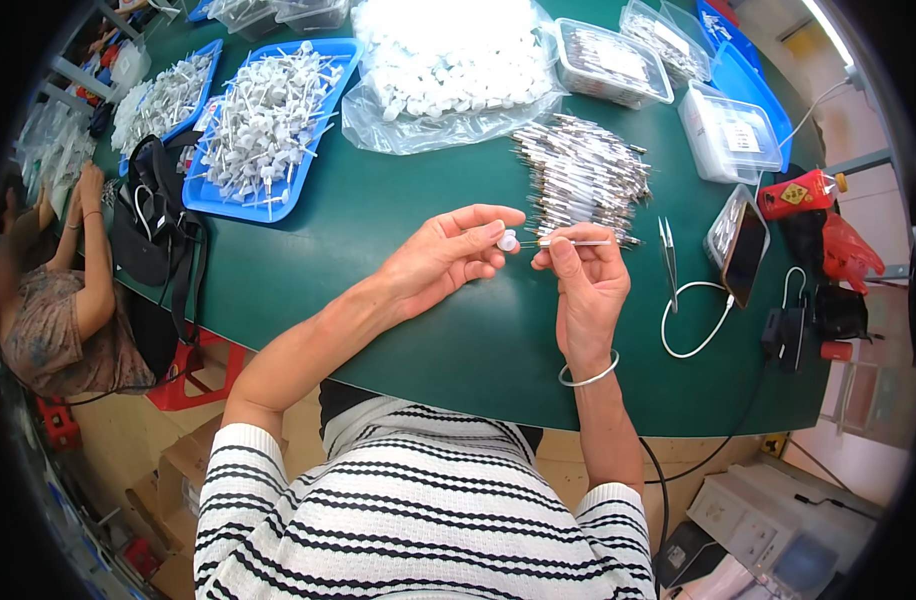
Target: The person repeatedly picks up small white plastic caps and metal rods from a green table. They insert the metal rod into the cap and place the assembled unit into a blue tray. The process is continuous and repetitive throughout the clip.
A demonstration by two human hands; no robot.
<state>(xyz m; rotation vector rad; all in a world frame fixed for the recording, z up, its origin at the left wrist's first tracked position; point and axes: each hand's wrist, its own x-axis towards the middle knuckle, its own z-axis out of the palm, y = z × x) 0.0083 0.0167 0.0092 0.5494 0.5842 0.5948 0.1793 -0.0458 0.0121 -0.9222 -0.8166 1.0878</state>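
Observation:
Between the thumb and fingers of my left hand (448, 255) is a small white plastic cap (508, 241). My right hand (588, 290) pinches a thin metal rod (583, 243), held level with its fine tip pointing left at the cap. Only a narrow space lies between tip and cap; whether they touch I cannot tell. Just beyond my right hand a pile of similar thin metal rods (583, 175) lies on the green table (428, 350). Behind my hands, a clear plastic bag (448, 100) holds many white caps.
At the left, a blue tray (303, 185) carries white caps with rods; a black bag (143, 230) lies beside it. To the right are tweezers (668, 260), a white cable (700, 352), a phone (746, 255) and clear boxes (723, 135). Another person (73, 310) sits at far left.

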